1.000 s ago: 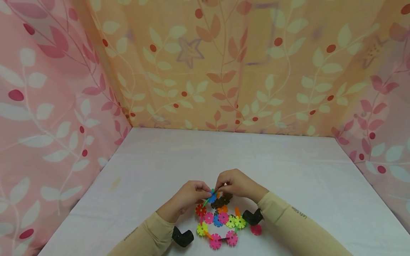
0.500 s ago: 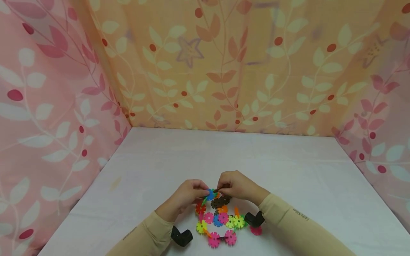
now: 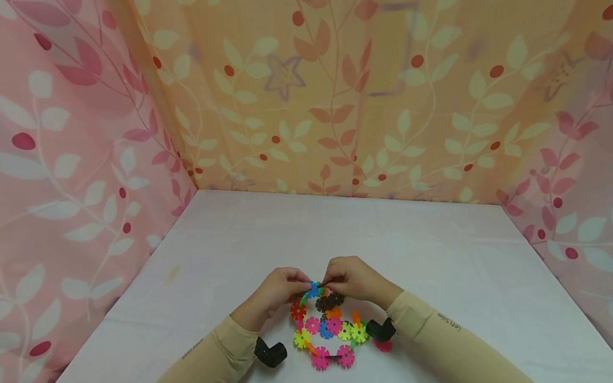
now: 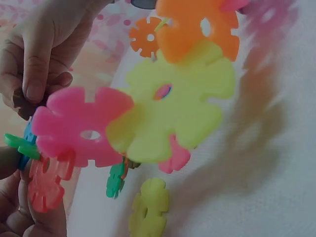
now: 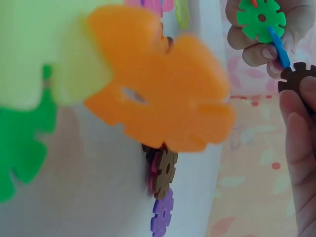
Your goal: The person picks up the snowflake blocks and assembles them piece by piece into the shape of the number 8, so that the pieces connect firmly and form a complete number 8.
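My left hand (image 3: pixel 280 291) pinches a blue snowflake disc (image 3: pixel 313 289) at the far end of a linked chain of slotted plastic discs. Between the thumb and fingers of my right hand (image 3: pixel 356 277) is a brown snowflake disc (image 5: pixel 295 79), held edge-on against the blue one's rim. From the blue disc the chain curves toward me through a green disc (image 5: pixel 261 19), a red disc (image 3: pixel 298 310), a yellow disc (image 3: pixel 302 338) and a pink disc (image 3: pixel 321 359). It bends right to a yellow-green disc (image 3: pixel 358 333) and an upright orange disc (image 3: pixel 356 318).
Loose discs lie inside and beside the curve: several brown discs (image 3: pixel 328 304), a blue disc (image 3: pixel 326 330) and a pink disc (image 3: pixel 384 346) by the right wrist. Black wrist cameras (image 3: pixel 271 353) hang near the white tabletop (image 3: pixel 230 229). Patterned curtains (image 3: pixel 335 106) stand behind and at both sides.
The left hand and the blue disc have shifted slightly left and away from me, and the red disc has shifted with them. The right hand keeps its pinch on the brown disc, nearly in place.
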`<state>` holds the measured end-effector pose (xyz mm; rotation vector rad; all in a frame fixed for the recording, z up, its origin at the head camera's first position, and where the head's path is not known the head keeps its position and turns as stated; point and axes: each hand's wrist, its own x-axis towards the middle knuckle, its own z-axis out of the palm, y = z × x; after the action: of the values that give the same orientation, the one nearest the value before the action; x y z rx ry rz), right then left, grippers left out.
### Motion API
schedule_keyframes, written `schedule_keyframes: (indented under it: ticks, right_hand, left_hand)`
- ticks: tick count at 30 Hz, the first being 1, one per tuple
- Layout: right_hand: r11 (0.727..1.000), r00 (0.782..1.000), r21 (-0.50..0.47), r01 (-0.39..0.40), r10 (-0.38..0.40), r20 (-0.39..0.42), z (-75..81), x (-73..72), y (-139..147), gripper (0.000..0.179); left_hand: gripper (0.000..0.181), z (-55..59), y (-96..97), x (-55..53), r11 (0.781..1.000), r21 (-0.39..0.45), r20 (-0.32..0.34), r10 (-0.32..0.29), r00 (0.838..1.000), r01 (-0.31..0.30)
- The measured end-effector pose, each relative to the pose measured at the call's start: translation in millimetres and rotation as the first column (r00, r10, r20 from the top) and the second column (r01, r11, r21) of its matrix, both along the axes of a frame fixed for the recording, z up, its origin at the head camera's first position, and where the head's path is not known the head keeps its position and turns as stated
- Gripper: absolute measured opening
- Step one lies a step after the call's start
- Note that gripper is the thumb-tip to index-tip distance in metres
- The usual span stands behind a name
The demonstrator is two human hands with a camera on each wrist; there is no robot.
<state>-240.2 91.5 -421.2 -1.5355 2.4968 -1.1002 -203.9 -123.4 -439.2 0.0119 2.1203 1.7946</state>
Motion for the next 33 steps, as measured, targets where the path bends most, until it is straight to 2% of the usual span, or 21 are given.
schedule_keyframes:
  ticks: [8, 12, 15, 18, 22, 24, 27, 28, 30, 33]
  right_hand:
    - [0.999, 0.998, -0.031, -0.020, 0.018, -0.060, -1.9, 0.3, -4.5, 0.004]
    - [1.000, 0.995, -0.022, -0.013, 0.011, -0.103, -0.9, -0.6, -8.2, 0.005]
    - [1.000, 0.996, 0.008, -0.006, 0.007, -0.094, 2.1, -2.2, -9.8, 0.004]
    - [0.998, 0.998, 0.056, -0.002, 0.005, -0.058, 4.8, -4.4, -10.6, 0.004]
    - [0.993, 1.000, 0.117, -0.009, 0.008, 0.006, 5.8, -7.8, -13.4, 0.006]
    - [0.991, 0.998, 0.136, -0.017, 0.008, 0.068, 5.3, -9.9, -16.0, 0.007]
    - [0.987, 0.982, 0.160, 0.001, -0.032, 0.188, 4.1, -13.7, -20.3, 0.008]
    - [0.984, 0.974, 0.178, 0.019, -0.059, 0.219, 3.5, -15.2, -21.7, 0.009]
    - [0.967, 0.966, 0.246, 0.063, -0.121, 0.230, 1.2, -18.3, -24.7, 0.011]
    - [0.912, 0.967, 0.397, 0.107, -0.188, 0.171, -3.5, -21.1, -30.1, 0.014]
  left_hand:
    - [0.018, 2.4, 2.8, 3.5, 1.000, 0.025, -0.005, 0.014, 1.000, -0.014]
    - [0.016, 2.5, 4.0, 3.7, 0.998, 0.035, -0.002, 0.044, 0.999, -0.044]
    - [0.015, 2.0, 3.3, 2.5, 0.998, 0.053, 0.008, 0.044, 0.999, -0.045]
    - [0.018, 1.2, 1.8, 1.3, 0.998, 0.067, 0.022, -0.006, 1.000, 0.004]
    - [0.032, 0.1, -0.1, -0.3, 0.994, 0.062, 0.054, -0.093, 0.994, 0.090]
    - [0.039, -0.7, -0.7, -0.9, 0.993, 0.051, 0.061, -0.112, 0.992, 0.109]
    - [0.044, -2.7, -1.6, -1.3, 0.994, 0.026, 0.046, -0.105, 0.993, 0.104]
    - [0.042, -3.4, -1.9, -1.3, 0.995, 0.016, 0.041, -0.099, 0.994, 0.099]
    - [0.038, -4.0, -2.6, -0.9, 0.996, 0.006, 0.043, -0.087, 0.995, 0.087]
    - [0.035, -3.2, -3.3, 0.5, 0.996, -0.001, 0.049, -0.088, 0.995, 0.088]
